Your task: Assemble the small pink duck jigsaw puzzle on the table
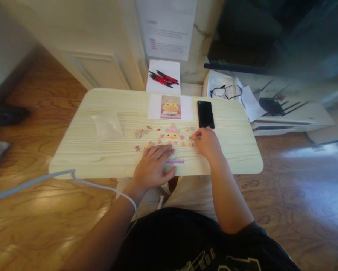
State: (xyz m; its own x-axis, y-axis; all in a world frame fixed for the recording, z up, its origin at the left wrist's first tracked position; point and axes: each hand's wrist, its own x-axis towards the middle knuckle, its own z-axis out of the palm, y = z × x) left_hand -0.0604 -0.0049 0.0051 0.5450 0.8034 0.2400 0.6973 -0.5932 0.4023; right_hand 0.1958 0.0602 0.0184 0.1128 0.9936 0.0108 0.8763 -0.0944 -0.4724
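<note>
A partly assembled jigsaw puzzle [172,136] with a yellow chick lies in the middle of a small light wooden table [236,150]. Loose puzzle pieces [142,133] are scattered around it. My left hand [154,165] lies flat on the table with fingers stretched out, pressing on the puzzle's lower left part. My right hand [207,142] rests at the puzzle's right side, fingers curled over pieces there; what they pinch is too small to make out. A reference picture [170,107] of the chick lies just behind the puzzle.
A black phone [205,114] lies right of the picture. A clear plastic bag [107,125] sits on the table's left part. Red pens [163,78] rest on a white sheet behind the table. A router and cables sit at the right; a white cable [44,180] crosses my left arm.
</note>
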